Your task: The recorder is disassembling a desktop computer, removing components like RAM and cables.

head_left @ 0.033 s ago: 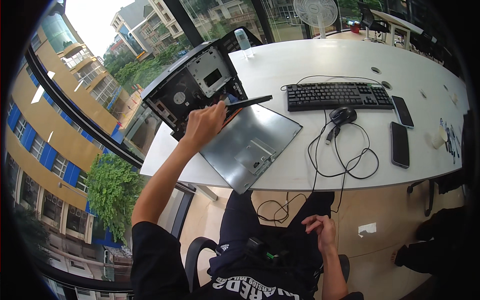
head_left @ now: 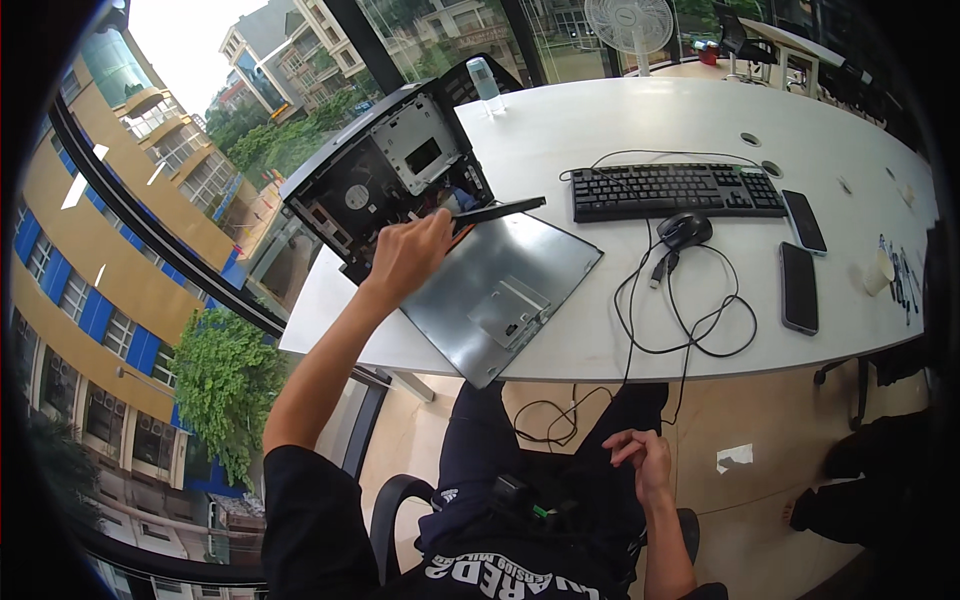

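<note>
A desktop computer case lies open at the table's left end, its drive and wiring exposed. Directly in front of it is a metal side panel, jutting past the table's near edge. My left hand is closed round a long, flat black piece, held above the panel's far edge beside the case; its exact kind is unclear. An orange strip shows just below that piece. Over my right thigh, my right hand is held with fingers loosely bent and apart, nothing visible in it.
Right of the panel are a black keyboard, a mouse with looped cable and two phones. A bottle stands behind the case. A cup and several pens lie far right. A person's dark-clothed leg shows lower right.
My left hand and the black piece have dipped very slightly. My right hand has stayed where it was.
</note>
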`<act>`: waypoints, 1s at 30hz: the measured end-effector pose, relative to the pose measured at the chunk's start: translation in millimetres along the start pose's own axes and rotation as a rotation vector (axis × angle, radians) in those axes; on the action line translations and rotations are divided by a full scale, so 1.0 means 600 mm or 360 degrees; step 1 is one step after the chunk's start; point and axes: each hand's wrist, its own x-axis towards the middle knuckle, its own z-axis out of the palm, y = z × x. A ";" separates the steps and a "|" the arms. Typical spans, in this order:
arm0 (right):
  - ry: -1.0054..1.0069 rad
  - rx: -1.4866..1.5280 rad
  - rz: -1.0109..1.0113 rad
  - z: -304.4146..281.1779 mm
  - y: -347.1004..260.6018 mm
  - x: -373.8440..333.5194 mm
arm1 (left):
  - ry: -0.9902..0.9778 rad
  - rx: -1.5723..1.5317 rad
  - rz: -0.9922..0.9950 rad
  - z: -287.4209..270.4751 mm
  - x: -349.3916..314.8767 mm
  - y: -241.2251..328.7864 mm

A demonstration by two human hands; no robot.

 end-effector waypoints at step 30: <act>0.0006 -0.0007 0.0042 -0.005 -0.001 0.004 | -0.0371 -0.0244 -0.0296 0.117 -0.109 0.029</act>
